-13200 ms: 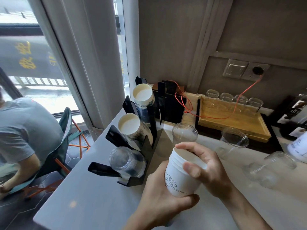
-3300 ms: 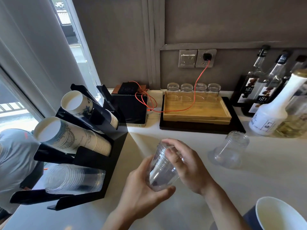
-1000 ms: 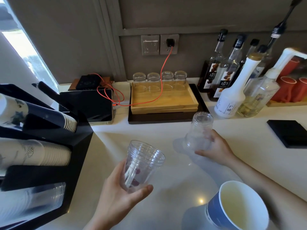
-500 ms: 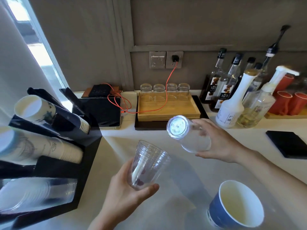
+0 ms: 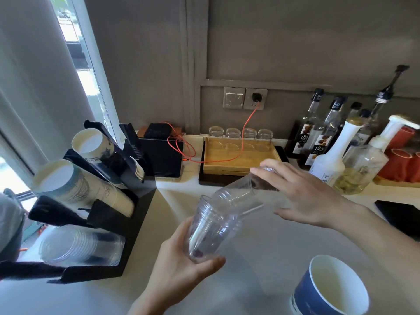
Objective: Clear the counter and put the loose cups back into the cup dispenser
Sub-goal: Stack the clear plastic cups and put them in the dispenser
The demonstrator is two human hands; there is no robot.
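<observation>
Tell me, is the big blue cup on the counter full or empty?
Empty. The blue paper cup stands upright, and its pale inside shows bare down the wall, with no drink visible in it.

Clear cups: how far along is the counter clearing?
Done: the dispenser holds paper and clear stacks. In hand: the left hand grips a clear cup stack while the right hand nests another clear cup in. Left: slotting that stack, plus the blue paper cup on the counter.
</observation>
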